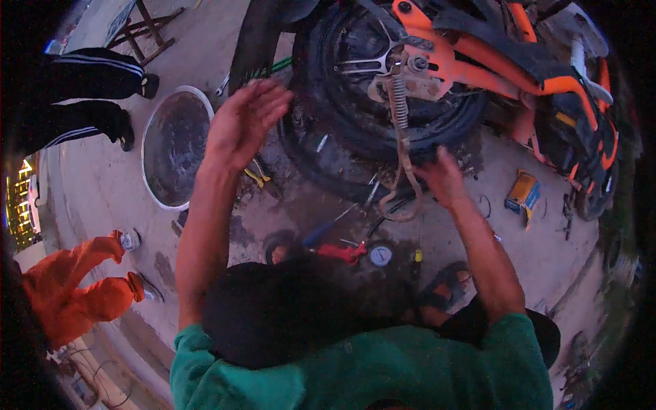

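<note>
I squat in front of a motorcycle's rear wheel (383,102), black tyre on a dark rim, held in an orange frame (478,61). My left hand (247,123) is raised beside the tyre's left edge, fingers spread, holding nothing. My right hand (443,179) rests on the lower part of the tyre, fingers pressed against the rubber. A coiled spring with a bent strap (402,150) hangs from the axle between my hands.
A round basin of dark water (174,147) sits to the left. Tools lie on the concrete: yellow-handled pliers (257,178), a red tool (342,251), a round gauge (380,255), an orange-blue box (523,193). Two other people's legs, in orange trousers (75,294) and in dark trousers (89,75), are at left.
</note>
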A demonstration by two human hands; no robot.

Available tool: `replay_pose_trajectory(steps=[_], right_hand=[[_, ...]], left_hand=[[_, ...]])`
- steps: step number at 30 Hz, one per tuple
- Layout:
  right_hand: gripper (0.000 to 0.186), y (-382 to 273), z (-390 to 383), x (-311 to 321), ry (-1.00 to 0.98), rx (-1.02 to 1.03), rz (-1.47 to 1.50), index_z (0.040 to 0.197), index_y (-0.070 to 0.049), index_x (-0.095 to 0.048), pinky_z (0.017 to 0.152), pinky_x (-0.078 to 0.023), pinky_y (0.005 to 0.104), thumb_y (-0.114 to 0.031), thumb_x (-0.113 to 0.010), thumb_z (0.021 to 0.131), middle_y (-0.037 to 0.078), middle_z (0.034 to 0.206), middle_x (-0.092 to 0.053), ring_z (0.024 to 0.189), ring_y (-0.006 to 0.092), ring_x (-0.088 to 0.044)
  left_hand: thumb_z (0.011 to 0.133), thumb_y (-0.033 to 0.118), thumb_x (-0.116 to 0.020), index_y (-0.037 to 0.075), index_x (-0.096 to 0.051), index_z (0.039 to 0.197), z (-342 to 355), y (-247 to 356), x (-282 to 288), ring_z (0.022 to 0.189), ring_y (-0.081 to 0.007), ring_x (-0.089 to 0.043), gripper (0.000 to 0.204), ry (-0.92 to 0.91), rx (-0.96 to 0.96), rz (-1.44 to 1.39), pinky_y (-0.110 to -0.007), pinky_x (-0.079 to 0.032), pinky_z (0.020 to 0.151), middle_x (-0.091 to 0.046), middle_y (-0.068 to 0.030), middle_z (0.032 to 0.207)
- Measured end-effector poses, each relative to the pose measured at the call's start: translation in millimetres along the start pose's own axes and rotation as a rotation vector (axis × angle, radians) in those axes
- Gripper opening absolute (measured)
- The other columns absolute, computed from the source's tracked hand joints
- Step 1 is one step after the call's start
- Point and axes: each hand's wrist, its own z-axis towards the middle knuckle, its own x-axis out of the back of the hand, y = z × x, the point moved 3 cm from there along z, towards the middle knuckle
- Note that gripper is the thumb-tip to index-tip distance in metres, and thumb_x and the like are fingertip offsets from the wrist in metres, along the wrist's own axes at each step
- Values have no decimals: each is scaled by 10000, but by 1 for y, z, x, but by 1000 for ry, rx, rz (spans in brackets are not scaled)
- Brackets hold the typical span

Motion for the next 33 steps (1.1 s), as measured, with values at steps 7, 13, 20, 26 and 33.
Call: replay_pose_trajectory(steps=[7, 13, 20, 26, 33], right_hand=[[593, -47, 17, 12, 169, 302, -206, 1365, -71, -506, 1009, -471, 450, -460, -659, 944, 95, 1344, -586, 1226, 254, -563], [546, 36, 0, 33, -67, -122, -665, 1387, -58, -491, 944, -519, 405, -377, -649, 973, 96, 1298, -608, 1164, 223, -589], [639, 4, 10, 10, -65, -98, 47, 1430, -101, -478, 1017, -468, 471, -474, -657, 943, 81, 1400, -561, 1245, 264, -551], [719, -28, 13, 3, 142, 161, 15, 1493, -95, -407, 1138, -342, 490, -472, -668, 939, 81, 1483, -483, 1335, 278, -478], [504, 32, 3, -7, 9, -93, -173, 1366, -79, -512, 1041, -460, 534, -418, -597, 1003, 93, 1338, -584, 1255, 260, -551]], left_hand=[[1016, 240, -530, -47, -562, 1271, -25, -22, 80, 1131, -321, -653, 385, 330, 61, 126, -395, -540, 960, -640, -215, 1260], [983, 251, -564, -21, -600, 1219, -13, -20, 259, 1006, -292, -696, 362, 663, -115, 245, -371, -576, 860, -681, -181, 1171], [972, 309, -582, 46, -692, 1033, -9, -16, 384, 865, -229, -668, 292, 742, 230, 737, -385, -542, 753, -697, -96, 981], [1006, 310, -566, 28, -659, 1025, 1, 9, 215, 814, -204, -649, 297, 262, 152, 137, -302, -545, 663, -682, -118, 944], [1018, 289, -551, -25, -578, 1288, 3, -32, -40, 1135, -282, -645, 414, -118, 85, 197, -363, -513, 958, -651, -182, 1248]])
